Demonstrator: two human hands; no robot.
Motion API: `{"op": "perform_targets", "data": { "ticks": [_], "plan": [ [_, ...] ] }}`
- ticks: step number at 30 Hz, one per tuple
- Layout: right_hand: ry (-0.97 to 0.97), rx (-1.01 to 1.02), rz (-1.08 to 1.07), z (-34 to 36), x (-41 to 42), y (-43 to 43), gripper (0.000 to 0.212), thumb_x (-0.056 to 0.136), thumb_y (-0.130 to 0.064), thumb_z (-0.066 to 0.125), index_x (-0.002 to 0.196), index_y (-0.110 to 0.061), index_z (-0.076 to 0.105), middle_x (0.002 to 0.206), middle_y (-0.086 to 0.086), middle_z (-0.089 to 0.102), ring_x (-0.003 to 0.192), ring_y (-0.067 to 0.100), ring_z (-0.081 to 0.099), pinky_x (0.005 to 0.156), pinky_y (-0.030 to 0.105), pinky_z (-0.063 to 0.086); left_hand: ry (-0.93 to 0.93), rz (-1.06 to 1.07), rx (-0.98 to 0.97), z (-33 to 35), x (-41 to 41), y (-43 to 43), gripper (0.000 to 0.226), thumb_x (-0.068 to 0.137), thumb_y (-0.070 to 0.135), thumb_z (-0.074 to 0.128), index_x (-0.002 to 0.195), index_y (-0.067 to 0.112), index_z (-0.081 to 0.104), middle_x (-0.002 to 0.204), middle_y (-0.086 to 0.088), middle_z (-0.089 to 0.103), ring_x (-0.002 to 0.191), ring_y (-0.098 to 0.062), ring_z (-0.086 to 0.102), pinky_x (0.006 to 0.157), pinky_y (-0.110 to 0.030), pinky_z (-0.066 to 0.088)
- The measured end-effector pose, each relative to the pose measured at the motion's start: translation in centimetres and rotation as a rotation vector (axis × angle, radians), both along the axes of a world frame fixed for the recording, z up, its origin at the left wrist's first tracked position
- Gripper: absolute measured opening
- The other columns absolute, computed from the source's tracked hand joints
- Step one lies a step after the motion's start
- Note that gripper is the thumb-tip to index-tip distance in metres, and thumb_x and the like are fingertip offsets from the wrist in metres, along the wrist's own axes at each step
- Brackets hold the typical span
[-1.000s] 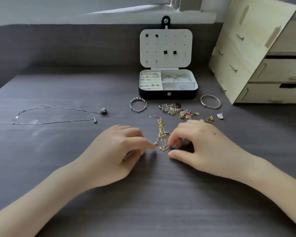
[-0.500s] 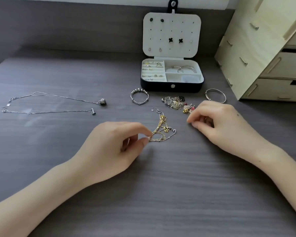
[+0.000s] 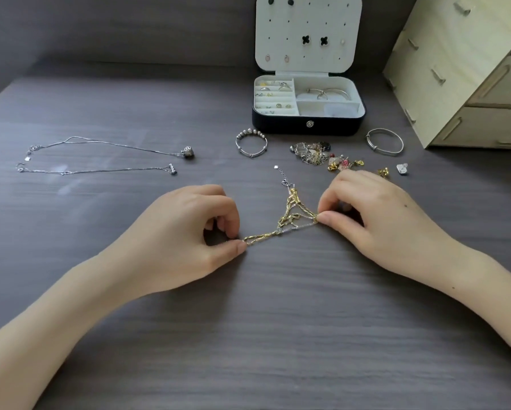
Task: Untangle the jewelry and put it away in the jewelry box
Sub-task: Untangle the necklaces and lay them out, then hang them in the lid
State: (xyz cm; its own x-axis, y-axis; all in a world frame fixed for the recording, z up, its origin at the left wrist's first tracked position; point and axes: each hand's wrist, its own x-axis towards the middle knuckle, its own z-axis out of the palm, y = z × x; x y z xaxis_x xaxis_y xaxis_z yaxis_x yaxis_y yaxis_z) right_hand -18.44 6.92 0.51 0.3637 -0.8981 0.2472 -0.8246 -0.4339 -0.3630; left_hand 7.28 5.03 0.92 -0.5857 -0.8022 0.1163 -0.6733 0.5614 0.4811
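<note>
Tangled gold chain (image 3: 289, 220) in pinch grip of left hand (image 3: 183, 232) and right hand (image 3: 375, 220)

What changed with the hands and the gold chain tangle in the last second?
The right hand, which had gone up to the charm pile, came back and now pinches the right end of the gold chain tangle. The left hand kept its pinch on the left end, and the tangle is stretched wider between them. The silver necklaces, bangles and open jewelry box stayed put.
</note>
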Motion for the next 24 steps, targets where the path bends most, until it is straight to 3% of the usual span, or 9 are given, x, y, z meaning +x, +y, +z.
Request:
{"op": "perform_targets", "data": {
  "ticks": [9, 15, 19, 24],
  "plan": [
    [0.050, 0.162, 0.175, 1.6, -0.4, 4.0, 0.020, 0.084, -0.046, 0.047, 0.080, -0.030, 0.059, 0.080, -0.017, 0.054, 0.076, 0.004, 0.049, 0.071, 0.018, 0.037, -0.047, -0.105, 0.053, 0.9, 0.8, 1.5, 0.023, 0.068, 0.056, 0.053, 0.070, 0.033, 0.054, 0.080, 0.014, 0.052, 0.082, -0.006, 0.051, 0.070, -0.018, 0.039],
    [-0.007, 0.082, -0.002, 2.3, 1.1, 1.0, 0.025, 0.083, -0.046, 0.057, 0.076, -0.023, 0.064, 0.069, -0.013, 0.056, 0.066, 0.004, 0.048, 0.064, 0.024, 0.037, 0.027, 0.058, 0.034, 1.4, -2.6, 1.2, 0.031, 0.072, 0.056, 0.049, 0.063, 0.028, 0.059, 0.070, 0.014, 0.054, 0.071, -0.005, 0.054, 0.066, -0.027, 0.042],
    [0.045, 0.201, -0.039, 2.9, 1.7, -0.3, 0.020, 0.084, -0.042, 0.057, 0.074, -0.026, 0.065, 0.060, -0.014, 0.053, 0.060, -0.002, 0.047, 0.055, 0.014, 0.033, 0.006, 0.078, 0.038, 1.5, -5.6, 0.7, 0.025, 0.076, 0.046, 0.060, 0.064, 0.024, 0.061, 0.066, 0.013, 0.053, 0.066, -0.002, 0.050, 0.065, -0.027, 0.042],
    [-0.075, 0.348, -0.035, 2.5, 1.3, -0.1, 0.006, 0.080, -0.031, 0.065, 0.077, -0.026, 0.067, 0.056, -0.017, 0.056, 0.058, -0.002, 0.051, 0.053, 0.012, 0.034, 0.005, 0.097, 0.100, 0.7, -7.2, 0.3, 0.011, 0.073, 0.036, 0.070, 0.070, 0.027, 0.064, 0.073, 0.013, 0.053, 0.070, -0.004, 0.049, 0.070, -0.025, 0.043]
  ]
}}
